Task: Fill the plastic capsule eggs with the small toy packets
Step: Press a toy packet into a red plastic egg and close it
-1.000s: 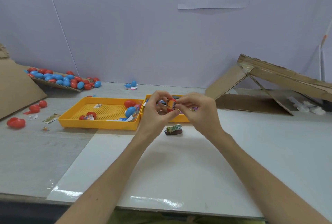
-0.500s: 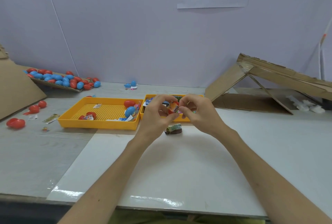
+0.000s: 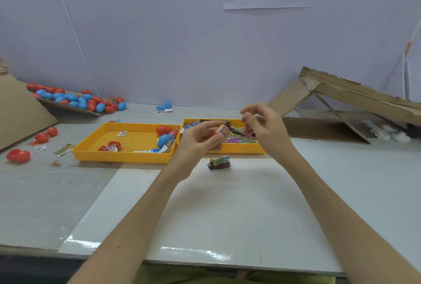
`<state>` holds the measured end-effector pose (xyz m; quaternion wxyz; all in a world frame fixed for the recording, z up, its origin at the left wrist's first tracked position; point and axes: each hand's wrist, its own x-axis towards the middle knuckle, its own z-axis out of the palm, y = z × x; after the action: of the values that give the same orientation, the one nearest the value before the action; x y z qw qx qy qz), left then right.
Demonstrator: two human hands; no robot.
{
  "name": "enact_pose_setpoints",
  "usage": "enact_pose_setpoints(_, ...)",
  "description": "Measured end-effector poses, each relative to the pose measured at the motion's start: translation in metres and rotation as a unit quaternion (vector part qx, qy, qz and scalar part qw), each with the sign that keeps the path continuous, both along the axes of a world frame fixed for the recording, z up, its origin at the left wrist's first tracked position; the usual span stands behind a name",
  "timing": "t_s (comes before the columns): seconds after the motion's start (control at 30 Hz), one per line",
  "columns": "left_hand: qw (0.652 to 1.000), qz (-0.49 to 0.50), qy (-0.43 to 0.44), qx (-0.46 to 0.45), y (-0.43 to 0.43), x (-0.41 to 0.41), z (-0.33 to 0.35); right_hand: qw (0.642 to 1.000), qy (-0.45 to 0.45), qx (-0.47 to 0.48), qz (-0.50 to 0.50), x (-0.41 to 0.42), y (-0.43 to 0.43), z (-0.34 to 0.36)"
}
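Note:
My left hand (image 3: pixel 198 141) grips a red capsule egg half (image 3: pixel 216 133) with a colourful toy packet (image 3: pixel 223 130) sticking out of it, held above the gap between two yellow trays. Just right of it and apart from the packet, my right hand (image 3: pixel 262 127) hovers over the right yellow tray (image 3: pixel 239 149), fingers loosely curled with nothing seen in them. That tray holds several toy packets (image 3: pixel 237 139). The left yellow tray (image 3: pixel 123 157) holds red and blue eggs (image 3: pixel 163 140). One green and brown packet (image 3: pixel 219 162) lies on the white board.
A pile of red and blue eggs (image 3: pixel 75 101) lies on cardboard at the back left. Loose red eggs (image 3: pixel 18 155) and scraps sit on the left table. A folded cardboard structure (image 3: pixel 341 101) stands at the right. The white board (image 3: pixel 205 215) lies in front.
My right hand has let go of the capsule and packet and lifted up and to the right. My left hand keeps hold of the capsule half with the packet.

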<state>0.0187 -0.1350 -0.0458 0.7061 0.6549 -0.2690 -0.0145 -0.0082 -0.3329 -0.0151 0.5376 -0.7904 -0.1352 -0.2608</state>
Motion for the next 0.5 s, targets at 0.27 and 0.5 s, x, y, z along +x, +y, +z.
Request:
enact_pose_setpoints(0.27,0.994,-0.042,0.083,-0.056,0.001,-0.004,0.004,0.995,0.036,0.063,0.069,0.001,0.018,-0.012)
enact_pose_setpoints(0.5,0.988,-0.059,0.104,-0.1,0.002,-0.004,0.006,0.988,0.035,0.106,0.106,0.0,0.02,-0.014)
